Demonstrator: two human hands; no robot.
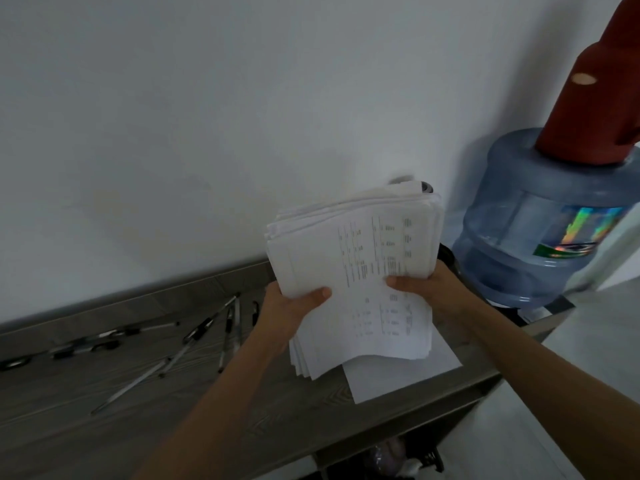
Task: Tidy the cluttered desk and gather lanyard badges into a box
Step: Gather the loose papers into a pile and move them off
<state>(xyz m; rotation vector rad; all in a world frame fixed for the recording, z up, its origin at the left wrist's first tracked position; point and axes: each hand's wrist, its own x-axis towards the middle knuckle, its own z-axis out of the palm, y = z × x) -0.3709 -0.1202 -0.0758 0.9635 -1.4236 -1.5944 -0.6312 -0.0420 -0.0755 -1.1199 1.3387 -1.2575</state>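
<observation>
White printed paper stack (349, 258), held above the right end of the grey wood-grain tabletop (86, 403). Left hand (294, 308) grips its lower left edge, thumb across the front sheet; right hand (431, 285) grips the lower right edge likewise. One loose sheet (398, 379) lies beneath, near the front right corner. Pens (201, 332) lie scattered toward the rear edge. Blue water jug (530, 237) stands beyond the right edge.

This is looking like an office: pens (197, 332) are lying scattered on a grey wood-grain desk (52, 427), a stack of printed sheets (353, 271) is being held above it, and a blue water-cooler bottle (526, 237) is standing beside it.
</observation>
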